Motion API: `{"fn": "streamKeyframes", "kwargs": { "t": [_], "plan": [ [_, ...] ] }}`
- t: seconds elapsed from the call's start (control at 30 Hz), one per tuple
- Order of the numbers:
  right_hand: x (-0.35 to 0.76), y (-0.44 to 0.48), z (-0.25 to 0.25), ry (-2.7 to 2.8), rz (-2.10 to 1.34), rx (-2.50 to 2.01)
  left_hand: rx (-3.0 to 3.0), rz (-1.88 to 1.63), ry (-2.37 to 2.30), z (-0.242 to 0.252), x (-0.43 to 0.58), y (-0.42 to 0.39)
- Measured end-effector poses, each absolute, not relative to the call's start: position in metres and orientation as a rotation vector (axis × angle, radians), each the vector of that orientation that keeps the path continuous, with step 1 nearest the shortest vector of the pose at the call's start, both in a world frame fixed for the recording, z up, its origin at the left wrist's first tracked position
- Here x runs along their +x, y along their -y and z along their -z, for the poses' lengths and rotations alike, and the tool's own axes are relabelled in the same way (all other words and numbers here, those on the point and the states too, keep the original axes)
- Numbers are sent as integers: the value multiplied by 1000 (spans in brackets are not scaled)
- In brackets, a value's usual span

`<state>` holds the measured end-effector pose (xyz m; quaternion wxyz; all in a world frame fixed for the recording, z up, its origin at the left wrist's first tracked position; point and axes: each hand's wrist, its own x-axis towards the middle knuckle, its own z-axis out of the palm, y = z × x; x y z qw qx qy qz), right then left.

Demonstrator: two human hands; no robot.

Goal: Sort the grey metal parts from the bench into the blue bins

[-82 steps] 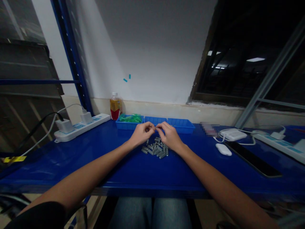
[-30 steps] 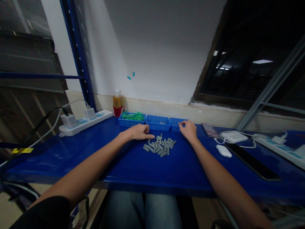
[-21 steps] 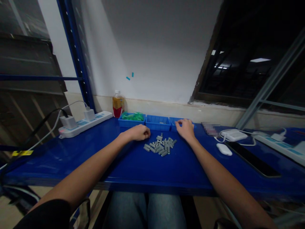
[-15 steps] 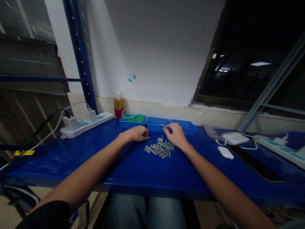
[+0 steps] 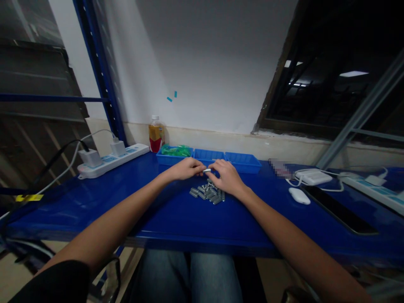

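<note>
A small silvery metal cylinder (image 5: 206, 170) is pinched by the fingertips of my left hand (image 5: 188, 169), with its right part showing. From the other side, the thumb and index finger of my right hand (image 5: 225, 176) close around its right end. Just below both hands, a loose pile of similar metal cylinders (image 5: 208, 193) lies on the blue table (image 5: 176, 223), partly covered by my right hand. Behind the hands stands a row of blue bins (image 5: 244, 163). The left bin holds green plastic pieces (image 5: 176, 150), and a small light piece shows in the middle one.
A drink bottle (image 5: 155, 134) stands behind the left bin. To the left lies a white power strip (image 5: 113, 160) with plugged-in chargers. On the right are a white earphone case (image 5: 299, 196), a black phone (image 5: 342, 210), white cables and another power strip (image 5: 375, 188).
My left hand has moved right and slightly up, carrying a metal cylinder. My right hand has come in leftward to meet it. The whole view has shifted slightly.
</note>
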<state>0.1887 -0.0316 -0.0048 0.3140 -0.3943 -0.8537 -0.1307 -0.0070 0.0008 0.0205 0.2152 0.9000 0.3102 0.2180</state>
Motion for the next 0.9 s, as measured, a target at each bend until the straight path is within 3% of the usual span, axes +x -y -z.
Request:
{"fn": "streamKeyframes", "kwargs": {
  "t": [0.57, 0.9],
  "plan": [
    [189, 24, 11, 2134, 71, -982, 2798, -1008, -811, -14, -8, 3],
    [188, 29, 8, 2119, 135, -989, 2660, -1166, -863, -9, -1, 6]
  ]
}}
